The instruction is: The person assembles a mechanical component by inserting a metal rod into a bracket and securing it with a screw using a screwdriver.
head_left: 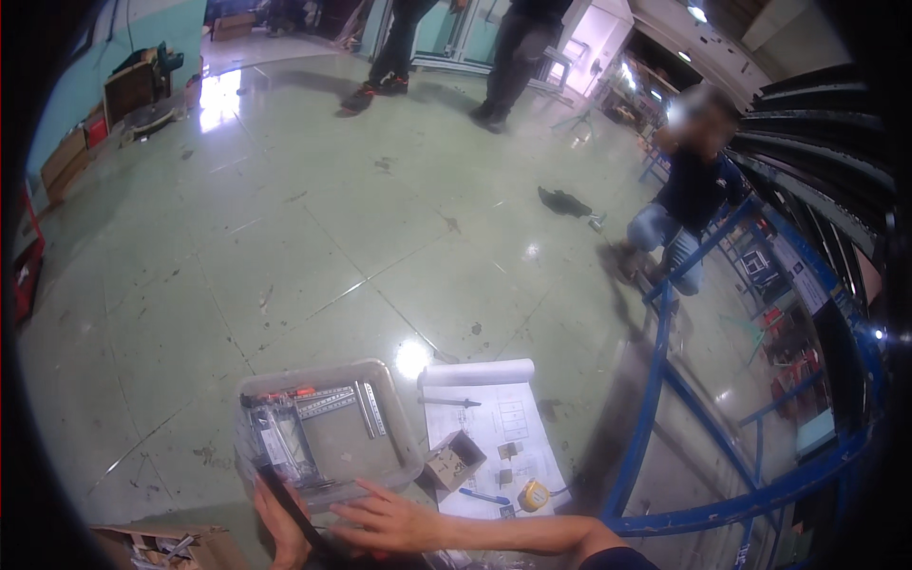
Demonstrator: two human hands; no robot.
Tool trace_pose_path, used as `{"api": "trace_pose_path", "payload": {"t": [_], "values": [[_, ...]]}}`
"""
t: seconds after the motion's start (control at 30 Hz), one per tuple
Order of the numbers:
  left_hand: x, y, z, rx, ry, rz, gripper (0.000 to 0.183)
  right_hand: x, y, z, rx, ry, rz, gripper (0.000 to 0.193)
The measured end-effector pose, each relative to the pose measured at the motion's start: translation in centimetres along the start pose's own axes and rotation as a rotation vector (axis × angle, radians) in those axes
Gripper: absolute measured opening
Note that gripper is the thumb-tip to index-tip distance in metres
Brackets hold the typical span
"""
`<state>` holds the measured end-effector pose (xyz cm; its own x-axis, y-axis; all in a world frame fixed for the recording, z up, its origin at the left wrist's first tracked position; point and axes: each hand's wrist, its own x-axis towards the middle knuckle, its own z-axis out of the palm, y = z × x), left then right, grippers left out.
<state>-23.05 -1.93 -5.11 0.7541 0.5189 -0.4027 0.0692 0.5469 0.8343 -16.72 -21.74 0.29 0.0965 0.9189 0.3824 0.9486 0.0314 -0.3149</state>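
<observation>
My left hand [277, 528] is wrapped round a long dark bar [284, 499] that slants at the near edge of a clear plastic bin [414, 446]. Beside it, my right hand [397, 522] reaches across from the right with its fingers spread, close to the bar; whether it touches is unclear. Inside the bin lie perforated metal strips [328, 403], shiny metal pieces and something with orange-red parts [293, 392]. A drawing sheet [494, 399], curled at its far end, carries a small open cardboard box [454, 460], a blue pen [484, 496] and a yellow tape measure [534, 494].
A blue metal frame [655, 418] rises along the right. Beyond it crouches a person [689, 199]; two other people's legs [391, 47] stand at the back. A carton of parts [180, 549] sits at lower left, and a dark cloth [564, 201] lies on the floor.
</observation>
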Motion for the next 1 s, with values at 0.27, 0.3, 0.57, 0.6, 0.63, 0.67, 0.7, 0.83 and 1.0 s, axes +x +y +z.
{"api": "trace_pose_path", "payload": {"t": [0.27,0.3,0.57,0.6,0.63,0.67,0.7,0.83,1.0], "values": [[0.1,-2.0,-3.2,-0.173,-0.383,0.612,0.039,1.7,-2.3,-2.1,0.73,0.088,0.851,0.07],[0.7,-1.8,-3.6,-0.335,-0.461,0.403,0.039,1.7,-1.7,-2.9,0.652,0.165,0.634,0.069],[-0.5,3.3,0.6,-0.29,-0.542,0.379,0.038,4.8,-5.1,-1.0,1.664,1.0,0.887,0.031],[-1.3,3.4,0.5,-0.277,-0.462,0.443,0.039,6.3,-4.3,-2.2,1.813,1.231,1.078,0.033],[-1.3,3.2,0.4,-0.28,-0.405,0.485,0.039,6.6,-4.0,-1.6,1.729,1.285,1.109,0.031],[-0.8,2.9,0.2,-0.273,-0.412,0.478,0.039,6.8,-3.8,-1.0,1.642,1.337,1.137,0.029],[0.0,2.4,0.1,-0.336,-0.478,0.547,0.036,6.4,-3.3,-0.3,1.642,1.351,1.137,0.029],[0.9,3.6,-0.3,-0.391,-0.555,0.531,0.032,4.5,-1.0,-0.9,0.214,0.66,0.203,0.04],[0.3,4.0,-0.8,-0.348,-0.473,0.503,0.026,3.8,-0.9,-1.1,0.222,0.445,0.343,0.042]]}}
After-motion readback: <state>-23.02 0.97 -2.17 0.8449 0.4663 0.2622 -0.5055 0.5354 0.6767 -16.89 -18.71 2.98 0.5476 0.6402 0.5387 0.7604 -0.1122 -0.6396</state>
